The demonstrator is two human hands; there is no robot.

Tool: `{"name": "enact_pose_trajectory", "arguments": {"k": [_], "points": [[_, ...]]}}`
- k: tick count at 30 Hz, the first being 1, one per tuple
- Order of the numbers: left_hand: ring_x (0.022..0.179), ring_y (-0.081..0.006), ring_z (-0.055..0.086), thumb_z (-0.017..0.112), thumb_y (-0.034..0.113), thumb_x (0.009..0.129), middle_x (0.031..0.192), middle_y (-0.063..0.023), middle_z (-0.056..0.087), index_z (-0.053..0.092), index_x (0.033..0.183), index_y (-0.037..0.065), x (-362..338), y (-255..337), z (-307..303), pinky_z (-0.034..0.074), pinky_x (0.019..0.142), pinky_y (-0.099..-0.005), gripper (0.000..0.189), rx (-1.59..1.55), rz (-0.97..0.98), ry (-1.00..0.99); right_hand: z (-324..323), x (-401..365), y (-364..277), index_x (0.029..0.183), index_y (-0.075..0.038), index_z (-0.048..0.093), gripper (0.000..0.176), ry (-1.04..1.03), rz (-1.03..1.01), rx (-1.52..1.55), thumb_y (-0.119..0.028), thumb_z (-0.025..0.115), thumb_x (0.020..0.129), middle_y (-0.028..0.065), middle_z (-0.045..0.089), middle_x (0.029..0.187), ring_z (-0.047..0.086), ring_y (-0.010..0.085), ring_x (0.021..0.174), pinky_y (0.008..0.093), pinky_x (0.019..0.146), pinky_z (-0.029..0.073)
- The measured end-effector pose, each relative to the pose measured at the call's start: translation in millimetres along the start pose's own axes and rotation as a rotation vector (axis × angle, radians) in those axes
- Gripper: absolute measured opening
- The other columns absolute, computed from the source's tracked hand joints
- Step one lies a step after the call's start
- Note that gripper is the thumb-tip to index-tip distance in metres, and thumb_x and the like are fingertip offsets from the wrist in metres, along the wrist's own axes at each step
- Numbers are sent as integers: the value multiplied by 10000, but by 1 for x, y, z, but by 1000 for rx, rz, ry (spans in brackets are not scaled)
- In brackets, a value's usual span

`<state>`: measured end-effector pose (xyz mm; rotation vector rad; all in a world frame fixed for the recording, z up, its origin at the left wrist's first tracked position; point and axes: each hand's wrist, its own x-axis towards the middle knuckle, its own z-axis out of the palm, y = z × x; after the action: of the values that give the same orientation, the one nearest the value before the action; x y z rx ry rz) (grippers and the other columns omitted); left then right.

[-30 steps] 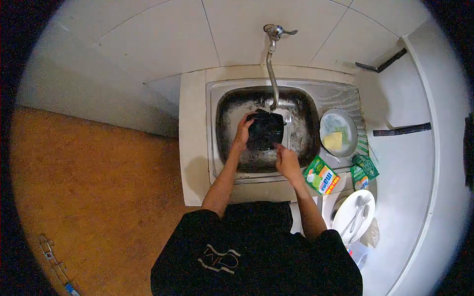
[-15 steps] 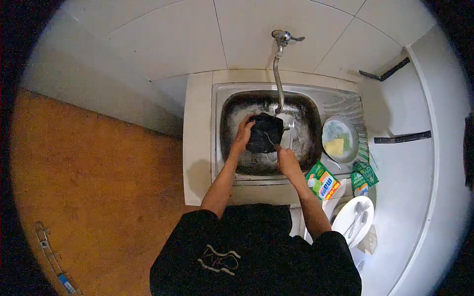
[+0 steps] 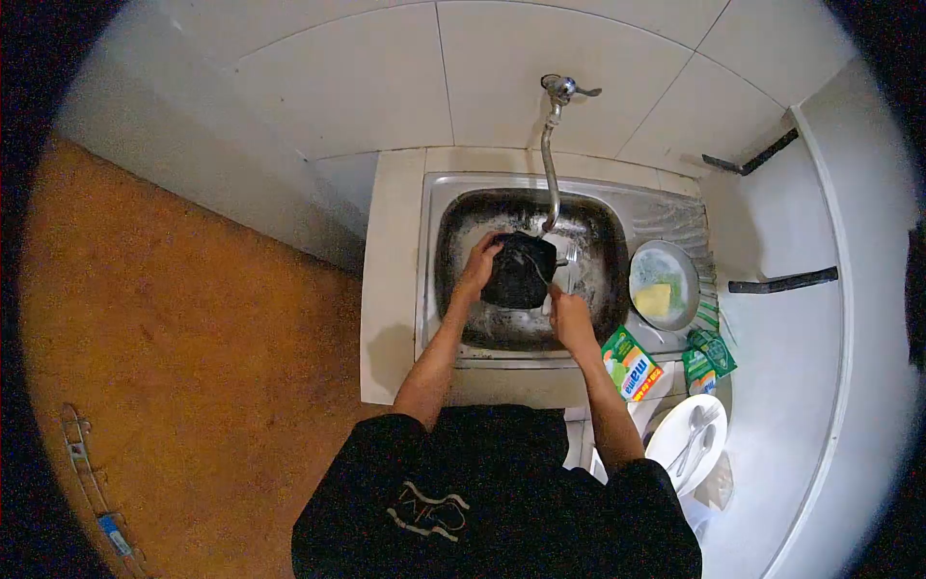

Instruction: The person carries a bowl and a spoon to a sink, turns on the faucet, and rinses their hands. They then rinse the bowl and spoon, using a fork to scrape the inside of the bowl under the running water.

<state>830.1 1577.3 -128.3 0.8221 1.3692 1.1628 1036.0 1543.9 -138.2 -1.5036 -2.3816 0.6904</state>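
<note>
At the centre of the frame, the left hand (image 3: pixel 479 265) grips the left edge of a black container (image 3: pixel 513 278) within the sink (image 3: pixel 600 218). The right hand (image 3: pixel 570 315), lower right of it, is closed around a thin utensil (image 3: pixel 541 274) reaching across the container. At centre right, a yellow sponge (image 3: pixel 653 300) lies in a round pan (image 3: pixel 646 265).

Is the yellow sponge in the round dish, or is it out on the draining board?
In the round dish: the yellow sponge lies within its rim.
</note>
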Motion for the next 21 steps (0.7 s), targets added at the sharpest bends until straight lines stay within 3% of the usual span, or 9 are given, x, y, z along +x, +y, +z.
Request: {"name": "enact_pose_trajectory", "arguments": {"k": [2,5,7,9,12,14,21], "points": [[947,-175,478,460,162,789,1013,-67,540,525,1067,63,-2,6,-1,347,844,-274,302,77,16,49,16,3,13,998,-21,513,333,22,10,-9,26,473,671,247,528,647,514,403,593,467,550,419],[932,-173,485,466,166,782,1026,-75,541,525,1068,68,16,-37,-7,353,836,-271,307,-4,-32,153,24,-3,8,1030,-27,491,370,29,35,-92,24,488,663,235,539,671,516,402,624,478,574,414],[940,-175,483,466,169,783,1028,-78,540,525,1068,74,-1,-6,-4,353,841,-274,307,15,-31,110,8,-10,-16,1035,-34,495,387,-168,70,-57,25,502,652,217,556,719,517,394,666,482,599,409],[949,-178,482,465,173,784,1031,-80,538,526,1069,79,-1,3,-3,352,846,-277,306,34,-16,64,8,-10,-15,1042,-41,503,403,-113,5,-37,30,505,646,200,565,754,508,385,676,473,605,410],[952,-176,478,473,179,786,1023,-72,538,527,1066,86,1,-8,-3,345,853,-273,300,136,64,123,-6,-6,-21,1040,-39,507,407,-120,71,-119,38,501,640,203,563,725,513,391,666,468,597,413],[957,-175,474,485,187,781,1013,-59,539,534,1051,82,-4,7,-5,337,858,-267,294,23,7,-5,-14,0,-12,1030,-30,509,365,-60,53,-36,22,480,670,227,557,698,530,404,681,480,608,421],[954,-157,472,492,189,785,1002,-51,541,547,1028,72,15,-20,-2,335,850,-255,275,92,190,38,13,-3,-21,964,-27,544,240,-87,17,-117,-49,443,747,254,547,677,534,418,646,488,591,435]]}}
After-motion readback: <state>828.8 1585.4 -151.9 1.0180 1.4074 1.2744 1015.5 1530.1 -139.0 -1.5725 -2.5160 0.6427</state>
